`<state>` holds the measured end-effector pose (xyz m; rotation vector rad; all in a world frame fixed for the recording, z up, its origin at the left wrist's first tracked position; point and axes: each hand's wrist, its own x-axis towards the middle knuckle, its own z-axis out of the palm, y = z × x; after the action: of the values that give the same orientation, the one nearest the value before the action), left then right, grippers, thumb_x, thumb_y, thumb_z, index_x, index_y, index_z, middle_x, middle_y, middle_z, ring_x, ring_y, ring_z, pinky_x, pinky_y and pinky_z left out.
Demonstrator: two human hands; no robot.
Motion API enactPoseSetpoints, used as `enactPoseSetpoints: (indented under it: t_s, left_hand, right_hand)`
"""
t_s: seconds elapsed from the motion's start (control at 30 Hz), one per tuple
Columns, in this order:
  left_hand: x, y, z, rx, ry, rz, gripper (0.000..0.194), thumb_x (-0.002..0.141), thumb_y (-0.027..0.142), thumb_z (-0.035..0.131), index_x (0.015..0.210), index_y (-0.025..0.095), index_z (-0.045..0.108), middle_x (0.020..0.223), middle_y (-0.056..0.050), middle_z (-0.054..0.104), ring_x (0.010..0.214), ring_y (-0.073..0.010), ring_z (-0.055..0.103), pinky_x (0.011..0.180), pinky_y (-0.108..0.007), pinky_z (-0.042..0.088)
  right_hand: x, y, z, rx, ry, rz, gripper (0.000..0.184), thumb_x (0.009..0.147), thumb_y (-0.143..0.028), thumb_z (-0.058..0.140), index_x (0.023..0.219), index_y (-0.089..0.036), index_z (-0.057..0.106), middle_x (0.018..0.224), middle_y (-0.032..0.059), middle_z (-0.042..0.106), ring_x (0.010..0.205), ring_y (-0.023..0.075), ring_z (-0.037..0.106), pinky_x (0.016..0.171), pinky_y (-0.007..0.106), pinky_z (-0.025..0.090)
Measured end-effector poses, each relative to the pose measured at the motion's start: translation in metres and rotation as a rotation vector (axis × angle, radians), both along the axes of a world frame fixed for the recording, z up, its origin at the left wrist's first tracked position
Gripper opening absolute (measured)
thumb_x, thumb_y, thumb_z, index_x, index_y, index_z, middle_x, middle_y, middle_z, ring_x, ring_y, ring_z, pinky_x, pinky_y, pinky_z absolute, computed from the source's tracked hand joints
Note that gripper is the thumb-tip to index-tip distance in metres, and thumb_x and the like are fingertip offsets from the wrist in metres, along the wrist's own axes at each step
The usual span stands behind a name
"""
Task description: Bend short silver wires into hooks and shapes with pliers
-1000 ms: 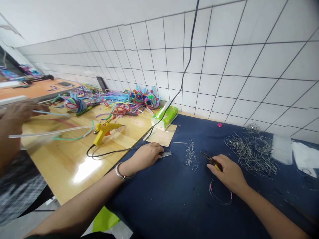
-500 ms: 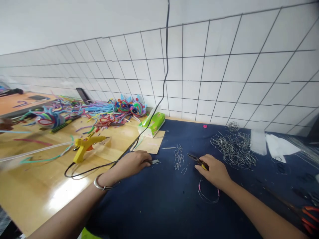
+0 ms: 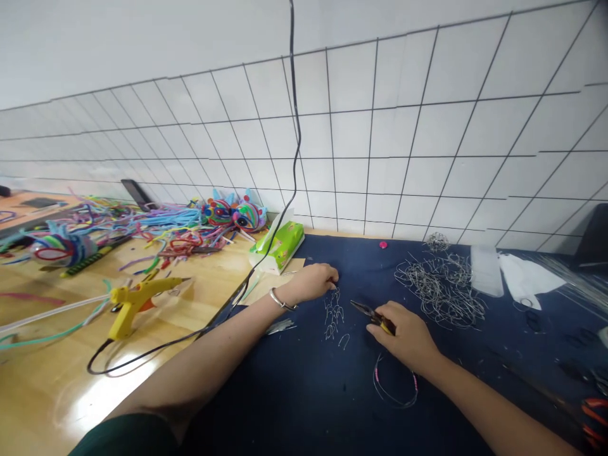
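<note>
My left hand (image 3: 319, 281), a bangle on its wrist, is at the far end of a small group of bent wire pieces (image 3: 334, 313). Its fingertips are pinched together and turned away from me, so anything between them is hidden. My right hand (image 3: 403, 330) grips needle-nose pliers (image 3: 382, 321) with yellow on the handle, the jaws pointing left toward the bent wires. One separate U-shaped wire (image 3: 344, 341) lies nearer me. Under my left forearm is a small bundle of short straight pieces (image 3: 281, 326). A wire loop with pink parts (image 3: 395, 387) lies below my right hand.
A tangled wire pile (image 3: 441, 285) sits on the dark cloth (image 3: 304, 405) at right. Orange-handled tool (image 3: 595, 421) lies at lower right. Left are a yellow glue gun (image 3: 130, 304), its black cord, a green tissue pack (image 3: 282, 247) and colourful pipe cleaners (image 3: 166, 218).
My left hand has moved right and away from me, from the short straight pieces to the far end of the bent wires. My right hand stays near them with the pliers. The view has shifted slightly.
</note>
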<state>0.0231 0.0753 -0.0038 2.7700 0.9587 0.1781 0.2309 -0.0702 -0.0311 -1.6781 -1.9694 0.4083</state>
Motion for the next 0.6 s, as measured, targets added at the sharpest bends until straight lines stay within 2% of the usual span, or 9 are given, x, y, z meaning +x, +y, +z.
enactPoseSetpoints:
  t_s: [0.2, 0.6]
  left_hand:
    - [0.004, 0.011, -0.013, -0.027, -0.002, -0.014, 0.012, 0.074, 0.016, 0.049, 0.08, 0.018, 0.059, 0.082, -0.003, 0.06, 0.078, -0.0151, 0.055, 0.071, -0.024, 0.04]
    - [-0.004, 0.013, -0.01, -0.055, -0.03, -0.124, 0.014, 0.074, 0.014, 0.049, 0.082, 0.019, 0.059, 0.081, -0.001, 0.059, 0.08, -0.0143, 0.054, 0.072, -0.023, 0.04]
  right_hand:
    - [0.001, 0.004, 0.0, -0.036, 0.028, 0.007, 0.014, 0.076, -0.036, 0.051, 0.078, -0.022, 0.055, 0.072, -0.0019, 0.051, 0.059, 0.0112, 0.049, 0.056, 0.024, 0.037]
    - [-0.001, 0.007, 0.001, -0.066, 0.039, 0.014, 0.014, 0.076, -0.036, 0.051, 0.079, -0.022, 0.054, 0.071, -0.0019, 0.051, 0.06, 0.0111, 0.049, 0.056, 0.024, 0.037]
